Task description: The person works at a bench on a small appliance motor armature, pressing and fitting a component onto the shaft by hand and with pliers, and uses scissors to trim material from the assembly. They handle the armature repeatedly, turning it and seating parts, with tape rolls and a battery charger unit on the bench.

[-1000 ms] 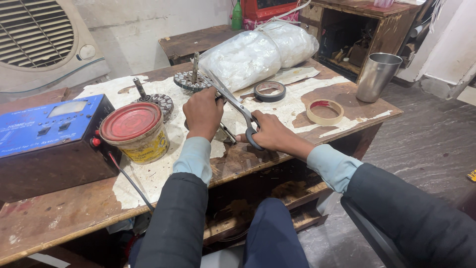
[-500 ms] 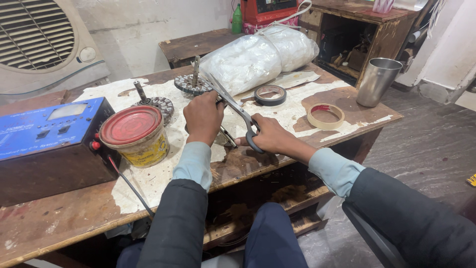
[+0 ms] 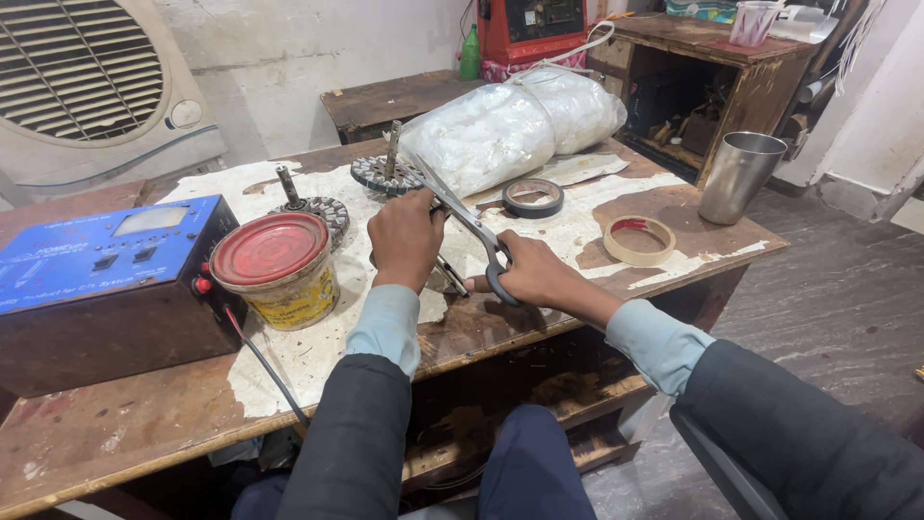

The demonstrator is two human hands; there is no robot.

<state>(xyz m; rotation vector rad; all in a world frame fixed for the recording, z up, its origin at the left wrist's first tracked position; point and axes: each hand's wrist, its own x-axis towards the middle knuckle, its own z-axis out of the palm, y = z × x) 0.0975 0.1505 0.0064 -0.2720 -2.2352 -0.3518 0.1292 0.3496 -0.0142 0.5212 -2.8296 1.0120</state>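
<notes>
At a cluttered repair bench, my right hand (image 3: 539,277) is closed through the grey handle loops of a large pair of scissors (image 3: 469,223), their long blades angled up and away toward my left hand (image 3: 404,239). That hand is curled shut, knuckles up, at the blade tips; what it pinches there is hidden behind my own fingers, though a small metal part (image 3: 445,279) shows just beneath it on the torn white paper (image 3: 577,226) covering the table (image 3: 115,424).

To cut cleanly here, I judge the work should sit deep in the blades rather than at the tips, held taut and steady by the left hand, with those fingertips kept well back from the edge.

Just beyond my left hand stand two wound motor stators, one (image 3: 385,173) directly ahead and another (image 3: 310,208) further left. Left again, near my wrist, sits a yellow tin with a red lid (image 3: 274,268), and beyond it a blue meter box (image 3: 101,252) with a black lead (image 3: 265,361) trailing off the edge. Past the scissor tips lies a black tape roll (image 3: 532,197), with a plastic-wrapped bundle (image 3: 510,130) behind. Out beyond my right hand are a tan tape roll (image 3: 639,241) and a steel tumbler (image 3: 739,177).
</notes>
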